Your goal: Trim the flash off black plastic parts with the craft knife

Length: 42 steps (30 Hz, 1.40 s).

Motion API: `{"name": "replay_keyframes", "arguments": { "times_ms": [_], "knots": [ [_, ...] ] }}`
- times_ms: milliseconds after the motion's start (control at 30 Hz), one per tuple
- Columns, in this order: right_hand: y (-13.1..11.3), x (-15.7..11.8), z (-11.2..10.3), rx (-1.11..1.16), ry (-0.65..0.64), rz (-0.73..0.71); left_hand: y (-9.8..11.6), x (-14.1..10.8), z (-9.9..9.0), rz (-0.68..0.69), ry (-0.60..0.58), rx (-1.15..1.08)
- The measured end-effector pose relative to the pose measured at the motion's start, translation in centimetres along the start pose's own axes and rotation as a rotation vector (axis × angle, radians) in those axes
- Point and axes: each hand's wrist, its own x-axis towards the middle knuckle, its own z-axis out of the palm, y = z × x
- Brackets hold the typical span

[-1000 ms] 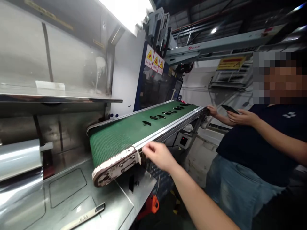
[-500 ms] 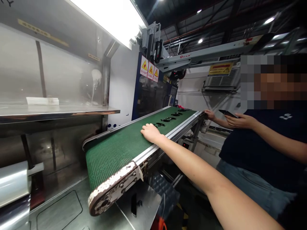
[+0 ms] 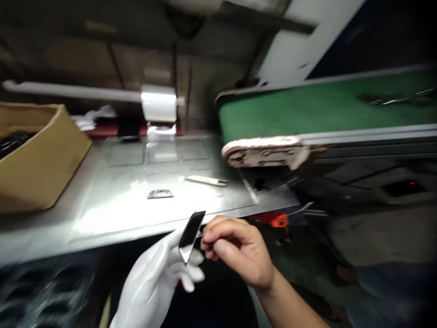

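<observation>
My left hand (image 3: 153, 273), in a white glove, holds a flat glossy black plastic part (image 3: 192, 230) tilted up at the bench's front edge. My bare right hand (image 3: 239, 250) is closed in a pinch right beside that part, close to a thin bit on its side. Whatever lies between its fingertips is too small and blurred to make out. Beyond the hands, a small flat dark-edged piece (image 3: 160, 194) and a slim pale tool like a utility knife (image 3: 206, 181) lie on the metal bench (image 3: 116, 214).
At left stands a cardboard box (image 3: 44, 168) with dark parts inside. A film roll (image 3: 159, 104) hangs on a bar at the back. The green conveyor belt (image 3: 290, 111) carries dark parts at right. Below the bench edge is an orange-red object (image 3: 278, 220); trays (image 3: 44, 287) sit lower left.
The view has swung left and down from the conveyor to the bench. My right hand has left the belt and is now by the black part in my gloved left hand, which was out of view.
</observation>
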Motion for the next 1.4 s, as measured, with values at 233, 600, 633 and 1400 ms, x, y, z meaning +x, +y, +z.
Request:
{"name": "replay_keyframes", "arguments": {
  "times_ms": [233, 600, 633, 1400],
  "knots": [
    [4.4, -2.9, 3.3, 0.091, 0.059, 0.21, -2.7, 0.3, -3.5, -0.014, -0.157, -0.25],
    [6.1, -5.7, 3.6, 0.25, 0.174, 0.358, -2.6, -0.8, -3.0, -0.159, -0.145, -0.198],
    [6.3, -5.8, 3.5, 0.263, 0.182, 0.371, -2.4, -0.7, -2.8, -0.173, -0.134, -0.185],
    [5.1, -7.0, 3.0, 0.162, 0.198, 0.287, -2.9, -1.3, -3.2, -0.191, -0.125, 0.101]
  ]
}}
